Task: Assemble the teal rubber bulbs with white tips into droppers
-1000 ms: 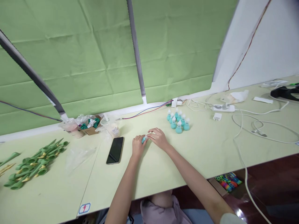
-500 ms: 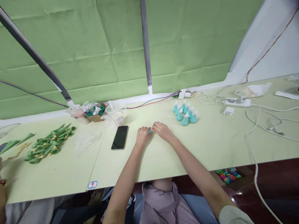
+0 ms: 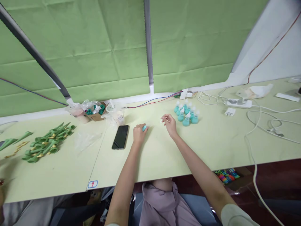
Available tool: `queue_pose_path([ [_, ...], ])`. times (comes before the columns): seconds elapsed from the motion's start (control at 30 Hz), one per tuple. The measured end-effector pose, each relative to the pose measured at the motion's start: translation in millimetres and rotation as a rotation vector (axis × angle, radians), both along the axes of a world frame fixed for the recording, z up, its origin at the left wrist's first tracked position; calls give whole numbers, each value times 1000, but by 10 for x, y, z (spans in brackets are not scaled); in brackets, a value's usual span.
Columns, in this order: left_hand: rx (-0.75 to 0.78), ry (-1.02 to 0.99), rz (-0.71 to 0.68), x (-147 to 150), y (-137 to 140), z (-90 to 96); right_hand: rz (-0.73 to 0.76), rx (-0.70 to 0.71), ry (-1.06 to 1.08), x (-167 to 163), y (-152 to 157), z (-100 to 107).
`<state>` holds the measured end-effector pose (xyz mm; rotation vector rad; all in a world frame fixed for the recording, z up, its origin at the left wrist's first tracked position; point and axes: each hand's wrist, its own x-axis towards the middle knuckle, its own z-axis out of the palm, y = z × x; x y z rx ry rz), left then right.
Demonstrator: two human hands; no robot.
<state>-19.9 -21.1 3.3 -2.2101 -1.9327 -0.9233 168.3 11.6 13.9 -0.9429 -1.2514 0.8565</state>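
Observation:
My left hand (image 3: 139, 134) is closed around a small teal bottle (image 3: 144, 127), mostly hidden by the fingers, with only its end showing by the thumb. To its right, my right hand (image 3: 170, 125) pinches a small white cap (image 3: 161, 121) between thumb and fingertips, just above the table. The two hands are apart. Several teal bottles with pointed white caps (image 3: 186, 121) stand grouped just beyond my right hand. A black phone (image 3: 120, 137) lies flat to the left of my left hand.
Green cone-shaped pieces (image 3: 48, 141) lie piled on the left, near another person's arm (image 3: 1, 197). A drink cup (image 3: 119, 118) and a small cardboard box (image 3: 97, 116) stand at the back. A power strip (image 3: 238, 103) and white cables (image 3: 252, 157) spread over the right side.
My hands have moved apart from where they met: the left went left with the teal bottle, the right went up and right with the white cap.

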Motion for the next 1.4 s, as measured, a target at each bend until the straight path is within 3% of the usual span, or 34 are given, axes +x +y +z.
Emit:
queue_pose_path([
  [0.1,14,-122,59,-58,34,-4,-3,-57,-276,-4,150,52],
  [0.27,0,-250,157,-159,107,-19,-6,-27,-1032,-301,558,214],
  [0.37,2,-282,176,-202,130,-30,14,-38,-1176,-453,754,278],
  [0.5,2,-304,162,-215,146,-45,-11,-22,-1205,-309,832,324],
  [0.67,-16,-306,87,-163,170,-66,-82,120,-1111,261,698,278],
  [0.77,-26,-295,56,-132,177,-80,31,86,-1166,454,553,107],
  [0.87,-35,-287,56,-123,177,-92,101,32,-1207,443,465,-82],
  [0.97,-41,-289,42,-130,170,-94,-1,-5,-1136,321,513,-154],
  [1.1,-48,-282,39,-141,160,-84,-127,-77,-1058,138,729,-89],
  [1.23,-54,-259,41,-144,156,-76,-102,-120,-1088,49,881,-55],
  [1.4,-79,-216,-19,-95,160,-79,-101,-57,-1088,142,726,-27],
])
